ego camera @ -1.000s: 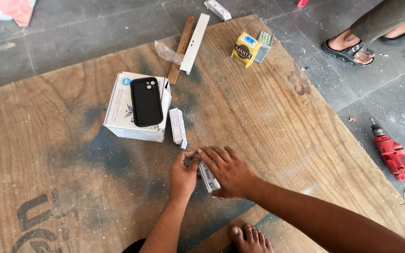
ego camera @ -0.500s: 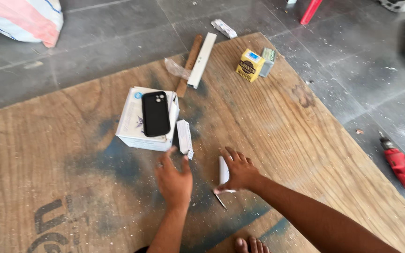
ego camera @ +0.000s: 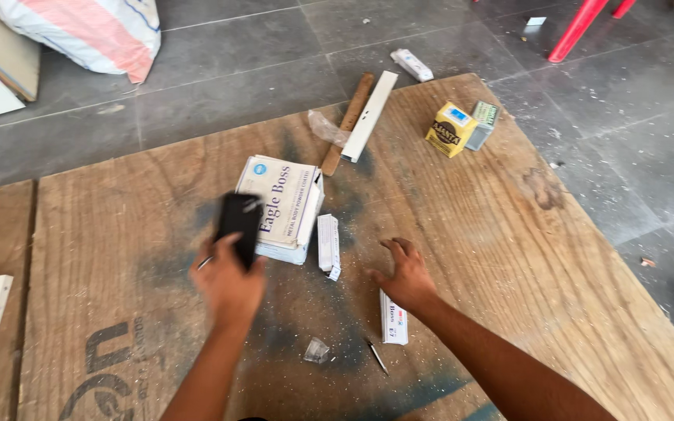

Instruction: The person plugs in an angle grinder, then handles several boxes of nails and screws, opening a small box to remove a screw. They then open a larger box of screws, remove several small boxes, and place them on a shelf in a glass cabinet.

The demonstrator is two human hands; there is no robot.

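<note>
Left hand (ego camera: pixel 228 281) is closed around a black phone (ego camera: pixel 238 228), which I see blurred and lifted just above the plywood board (ego camera: pixel 509 234), at the left edge of a white printed box (ego camera: pixel 281 204). Right hand (ego camera: pixel 407 277) is open, fingers spread and pressed on the board, holding nothing; a small white carton (ego camera: pixel 393 320) lies touching its wrist side. Between my two hands stands another small white carton (ego camera: pixel 328 243), just beside the printed box. Near the board's near edge I see a crumpled clear wrapper (ego camera: pixel 316 351) and a dark screw (ego camera: pixel 376 355). Toward the far edge lie a white strip (ego camera: pixel 370 115) and a wooden stick (ego camera: pixel 348 123) side by side, with a yellow box (ego camera: pixel 450 129) near the far right corner. Beyond the board, a striped sack (ego camera: pixel 87 31) rests on the grey tiled floor (ego camera: pixel 235 70).
</note>
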